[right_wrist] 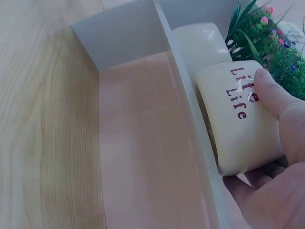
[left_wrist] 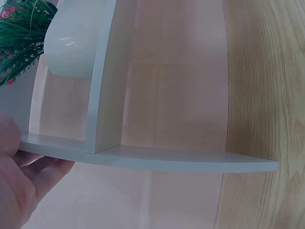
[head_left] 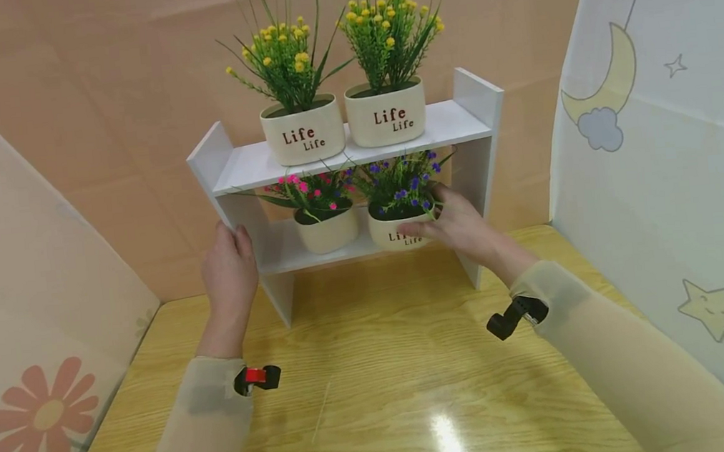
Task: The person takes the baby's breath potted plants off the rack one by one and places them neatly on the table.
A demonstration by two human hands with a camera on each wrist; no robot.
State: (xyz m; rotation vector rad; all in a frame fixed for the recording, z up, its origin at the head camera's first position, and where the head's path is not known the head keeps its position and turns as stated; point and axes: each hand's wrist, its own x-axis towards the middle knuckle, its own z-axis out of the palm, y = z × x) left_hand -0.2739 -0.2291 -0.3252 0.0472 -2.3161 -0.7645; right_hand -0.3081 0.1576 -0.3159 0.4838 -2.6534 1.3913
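Where everything stands: a glossy yellow-brown wood-grain table [head_left: 363,384], before a plain peach backdrop [head_left: 102,134] and between two pale walls [head_left: 656,193] printed with drawings.

White two-tier board shelf [head_left: 449,119]: upright on the table, both side boards rising above its upper tier.

Beige sleeves [head_left: 199,434]: reaching in from the near side, one on the left and one on the right.

Upper tier: a cream oval pot of yellow flowers [head_left: 304,136] on the left, just beside a matching yellow-flowered pot [head_left: 386,117] on the right.

Lower tier: a cream oval pot of pink flowers [head_left: 329,232] on the left; near it, at the front edge, a cream oval pot of violet-blue flowers [head_left: 382,235]. Whether this one's base touches the board, I cannot tell.

Right hand [head_left: 462,228]: gripping the violet-blue-flowered pot, thumb on its front, fingers round its end.

Left hand [head_left: 229,273]: well apart from the other, gripping the front edge of the shelf's left side board.

Black wrist devices [head_left: 506,324]: one at each cuff, the left with a red part.

Red-brown "Life" lettering [head_left: 389,116]: on both upper pots and the held one.
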